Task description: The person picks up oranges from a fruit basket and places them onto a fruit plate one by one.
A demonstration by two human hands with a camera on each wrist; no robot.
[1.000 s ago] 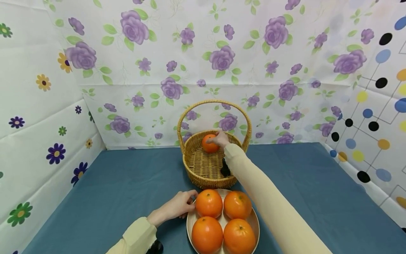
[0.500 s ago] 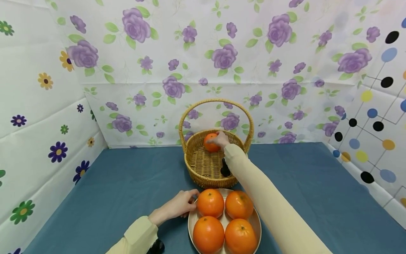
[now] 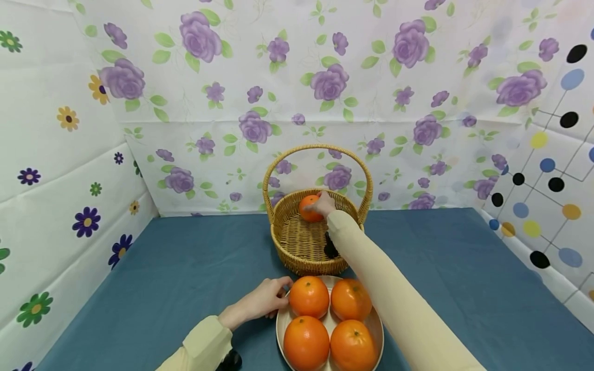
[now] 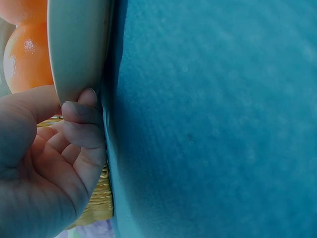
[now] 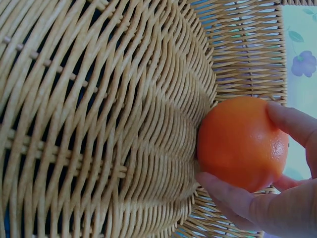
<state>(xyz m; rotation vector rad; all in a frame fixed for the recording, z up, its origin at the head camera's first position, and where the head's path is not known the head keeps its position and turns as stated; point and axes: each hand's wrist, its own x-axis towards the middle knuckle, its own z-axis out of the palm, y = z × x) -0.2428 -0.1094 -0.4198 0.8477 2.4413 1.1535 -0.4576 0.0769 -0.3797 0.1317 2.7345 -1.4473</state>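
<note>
Inside the wicker basket (image 3: 301, 237), near its back wall, my right hand (image 3: 323, 204) holds an orange (image 3: 310, 208). The right wrist view shows thumb and fingers around this orange (image 5: 242, 144), which touches the woven basket (image 5: 148, 99). My left hand (image 3: 261, 300) pinches the left rim of a pale round plate (image 3: 281, 330). Up close in the left wrist view, thumb and fingers of the left hand (image 4: 54, 153) grip the plate's edge (image 4: 79, 49). On the plate sit several oranges (image 3: 306, 342), arranged in two rows.
The basket's tall arched handle (image 3: 317, 147) rises above my right hand. A blue cloth (image 3: 199, 257) covers the table. Patterned sheets (image 3: 278, 77) hang behind and on both sides. The plate stands just in front of the basket.
The head view has shifted slightly, so everything appears a little further right. Both hands keep their places, the right on the orange and the left on the plate.
</note>
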